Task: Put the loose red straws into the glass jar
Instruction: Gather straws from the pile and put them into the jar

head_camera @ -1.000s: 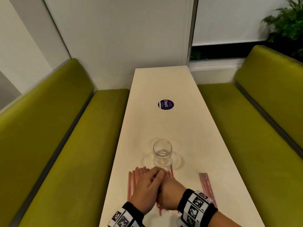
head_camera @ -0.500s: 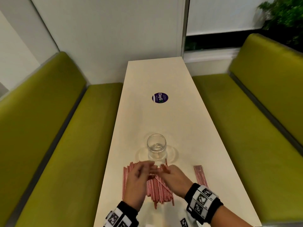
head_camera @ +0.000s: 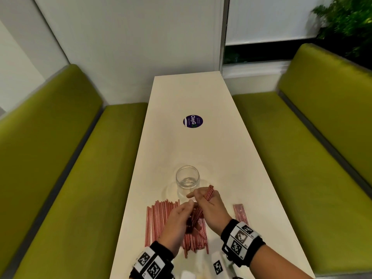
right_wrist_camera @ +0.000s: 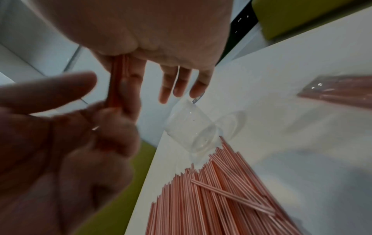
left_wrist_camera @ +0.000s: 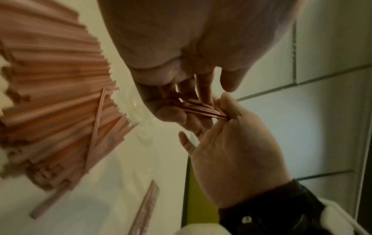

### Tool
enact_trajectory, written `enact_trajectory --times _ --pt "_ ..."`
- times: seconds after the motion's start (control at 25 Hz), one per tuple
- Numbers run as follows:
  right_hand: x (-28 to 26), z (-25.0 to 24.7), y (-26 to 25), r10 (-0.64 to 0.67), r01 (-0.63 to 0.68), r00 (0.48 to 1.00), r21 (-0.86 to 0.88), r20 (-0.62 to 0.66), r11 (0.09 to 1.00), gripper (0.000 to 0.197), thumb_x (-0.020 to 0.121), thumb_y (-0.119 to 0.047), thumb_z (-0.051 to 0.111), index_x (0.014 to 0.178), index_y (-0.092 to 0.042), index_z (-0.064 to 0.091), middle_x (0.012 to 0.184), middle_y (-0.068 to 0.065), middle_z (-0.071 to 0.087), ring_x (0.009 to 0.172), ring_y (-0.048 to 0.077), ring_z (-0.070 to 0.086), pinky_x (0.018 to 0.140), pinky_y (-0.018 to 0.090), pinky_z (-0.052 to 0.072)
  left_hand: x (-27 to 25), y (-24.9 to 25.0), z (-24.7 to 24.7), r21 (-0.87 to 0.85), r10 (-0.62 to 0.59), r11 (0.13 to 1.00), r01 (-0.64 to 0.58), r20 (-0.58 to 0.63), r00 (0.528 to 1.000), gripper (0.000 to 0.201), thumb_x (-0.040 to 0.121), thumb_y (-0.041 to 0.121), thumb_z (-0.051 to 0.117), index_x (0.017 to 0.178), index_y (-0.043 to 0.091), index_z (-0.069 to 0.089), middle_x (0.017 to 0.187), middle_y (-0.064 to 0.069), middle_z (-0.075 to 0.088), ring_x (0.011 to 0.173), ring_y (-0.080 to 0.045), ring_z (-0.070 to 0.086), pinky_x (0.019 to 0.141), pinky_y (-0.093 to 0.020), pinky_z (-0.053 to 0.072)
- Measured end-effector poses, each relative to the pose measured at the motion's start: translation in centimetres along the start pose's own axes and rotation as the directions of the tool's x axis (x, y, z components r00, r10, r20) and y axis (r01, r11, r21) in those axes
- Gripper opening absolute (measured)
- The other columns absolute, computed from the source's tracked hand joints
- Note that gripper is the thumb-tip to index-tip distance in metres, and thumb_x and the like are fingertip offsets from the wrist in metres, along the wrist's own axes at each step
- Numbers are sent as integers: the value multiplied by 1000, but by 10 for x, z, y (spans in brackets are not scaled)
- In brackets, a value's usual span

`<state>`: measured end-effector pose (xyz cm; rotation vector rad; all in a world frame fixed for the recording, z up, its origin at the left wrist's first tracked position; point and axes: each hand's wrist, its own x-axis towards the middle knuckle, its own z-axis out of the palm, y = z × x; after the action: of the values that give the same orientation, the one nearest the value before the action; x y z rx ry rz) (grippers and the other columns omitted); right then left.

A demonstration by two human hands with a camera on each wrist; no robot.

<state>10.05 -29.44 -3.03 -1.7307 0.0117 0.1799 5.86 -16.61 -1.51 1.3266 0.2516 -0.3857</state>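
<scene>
An empty glass jar point(head_camera: 187, 179) stands upright on the white table point(head_camera: 181, 93). Just behind it, my right hand point(head_camera: 201, 199) pinches a small bundle of red straws point(head_camera: 208, 193), tilted up toward the jar, between thumb and forefinger. My left hand point(head_camera: 188, 207) curls its fingers round the bundle's lower end point(left_wrist_camera: 203, 109). Under both hands the pile of loose red straws point(head_camera: 159, 220) lies flat. The right wrist view shows the bundle point(right_wrist_camera: 118, 76), the jar point(right_wrist_camera: 191, 127) and the pile point(right_wrist_camera: 211, 198).
A sealed packet of straws point(head_camera: 239, 213) lies to the right of my hands. A round purple sticker point(head_camera: 192, 121) sits mid-table. Green benches point(head_camera: 70, 178) flank the narrow table, and its left edge is close to the pile.
Both hands have lifted off the pile with a small bundle of straws. The right hand has raised it toward the jar, and the left hand has drawn back along it.
</scene>
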Motion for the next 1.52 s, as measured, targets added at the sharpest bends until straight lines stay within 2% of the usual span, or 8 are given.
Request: enact_trajectory --times 0.24,0.36,0.52,0.72,0.88,1.16,1.32,1.52 --pt "1 -4 12 194 -211 903 3 383 977 60 97 -63 39 111 -12 68 90 -2 68 79 10 62 65 17 48 -9 -6 -10 188 43 981 -52 52 998 33 103 32 47 110 2 58 53 -13 46 41 -28 39 50 -32 54" --pt "3 -12 27 235 -183 937 -212 256 960 67 81 -78 43 94 -16 64 74 -6 60 68 11 54 62 25 44 -6 -22 -36 193 26 981 -1 -128 991 38 98 41 48 100 4 58 54 6 37 42 -9 28 40 -21 27" --pt "5 3 37 308 -68 944 -841 120 536 51 78 -70 57 99 -23 55 93 -4 61 82 16 59 72 32 50 -7 -34 -56 154 -8 987 50 -264 965 32 107 28 39 100 5 60 56 9 33 45 -6 24 41 -20 21" --pt "13 22 36 394 -82 914 -911 93 405 40 86 -45 69 109 -14 59 106 4 65 96 23 66 70 29 47 -13 -31 -62 149 10 988 32 -272 962 32 106 27 40 102 3 62 57 8 33 47 -6 26 43 -21 21" --pt "17 22 39 379 -88 921 -904 86 418 10 93 -15 54 98 -11 61 108 9 66 97 27 67 69 28 43 -16 -36 -67 149 3 988 40 -277 961 32 106 27 40 102 5 64 57 6 32 47 -7 24 44 -22 19" --pt "21 7 54 410 -222 911 -790 41 572 13 93 -20 56 83 -13 59 85 3 62 80 23 63 71 28 51 -18 -37 -67 141 -8 989 50 -281 960 31 106 24 41 99 3 63 58 4 34 46 -7 25 43 -20 21" --pt "14 4 42 429 -381 899 -323 92 866 19 96 -14 61 79 -5 62 72 7 65 61 19 70 68 40 63 -18 -40 -63 150 -27 986 71 -275 961 32 106 25 42 100 2 63 57 2 38 47 -9 32 44 -22 27" --pt "-2 19 14 353 -406 890 150 289 901 13 96 -9 62 94 4 63 79 13 66 72 23 68 64 34 61 -11 -49 -50 189 -17 980 62 -231 973 37 103 38 44 95 7 64 73 -8 59 67 -21 57 64 -34 52"
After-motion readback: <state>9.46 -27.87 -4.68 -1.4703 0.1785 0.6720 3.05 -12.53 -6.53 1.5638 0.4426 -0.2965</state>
